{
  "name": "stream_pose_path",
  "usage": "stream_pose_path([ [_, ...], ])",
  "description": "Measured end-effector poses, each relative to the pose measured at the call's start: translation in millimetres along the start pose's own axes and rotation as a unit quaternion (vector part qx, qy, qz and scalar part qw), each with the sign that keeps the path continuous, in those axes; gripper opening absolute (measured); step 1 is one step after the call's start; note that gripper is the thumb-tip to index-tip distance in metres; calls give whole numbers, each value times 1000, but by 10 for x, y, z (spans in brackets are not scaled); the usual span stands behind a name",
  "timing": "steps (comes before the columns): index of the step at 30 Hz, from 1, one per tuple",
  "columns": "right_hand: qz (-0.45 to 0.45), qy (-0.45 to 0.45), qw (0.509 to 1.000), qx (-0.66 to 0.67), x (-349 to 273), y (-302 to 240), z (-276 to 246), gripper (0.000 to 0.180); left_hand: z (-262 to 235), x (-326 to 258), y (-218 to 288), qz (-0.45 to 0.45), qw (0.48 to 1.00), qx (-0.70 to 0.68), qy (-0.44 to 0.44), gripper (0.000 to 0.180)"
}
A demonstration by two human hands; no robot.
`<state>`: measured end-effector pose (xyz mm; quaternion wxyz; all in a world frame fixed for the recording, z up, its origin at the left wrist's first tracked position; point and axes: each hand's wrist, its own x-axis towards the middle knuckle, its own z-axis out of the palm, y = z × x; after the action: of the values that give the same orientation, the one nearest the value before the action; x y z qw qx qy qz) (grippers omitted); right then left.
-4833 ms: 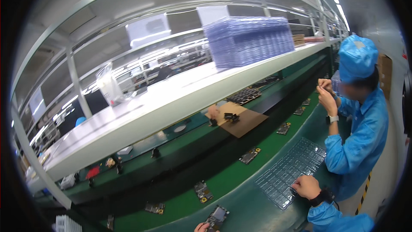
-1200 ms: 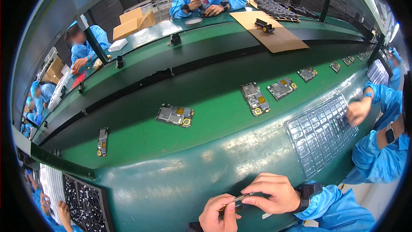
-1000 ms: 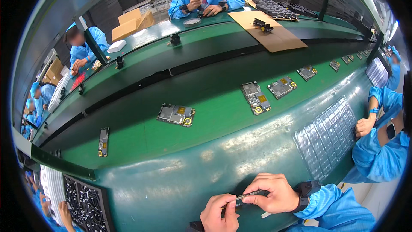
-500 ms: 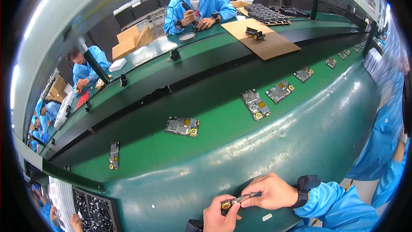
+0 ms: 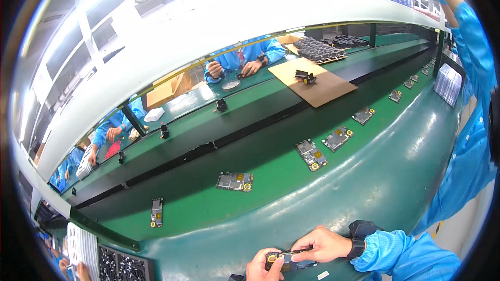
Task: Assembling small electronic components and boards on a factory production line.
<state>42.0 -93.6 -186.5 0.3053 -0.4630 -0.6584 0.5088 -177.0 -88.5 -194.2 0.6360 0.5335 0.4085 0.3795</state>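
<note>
The green counter [image 5: 375, 192] shines. Toward its near edge, left hand [image 5: 259, 269] and right hand [image 5: 326, 244] grip one circuit board [image 5: 288, 263].

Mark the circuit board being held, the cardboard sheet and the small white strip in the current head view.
held circuit board [image 5: 302, 265]: head view, exposed right part of its face
cardboard sheet [image 5: 329, 89]: head view, bare surface
white strip [image 5: 323, 275]: head view, middle of its upper face
</note>
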Motion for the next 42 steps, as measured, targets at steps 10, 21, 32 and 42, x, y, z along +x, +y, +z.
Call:
stream_pose_path([
  [10,11,-81,983,166,256,185,194,27,-219,46,121,6,1000,-25,-7,27],
  [21,52,-49,990,119,320,175,448,26,-410,48,34,21,999,26,-17,15],
  [32,59,-30,994,92,468,59,570,25,-586,-35,30,-14,999,21,35,18],
  [42,55,43,956,284,586,22,595,29,-724,-127,50,15,990,-134,33,32],
])
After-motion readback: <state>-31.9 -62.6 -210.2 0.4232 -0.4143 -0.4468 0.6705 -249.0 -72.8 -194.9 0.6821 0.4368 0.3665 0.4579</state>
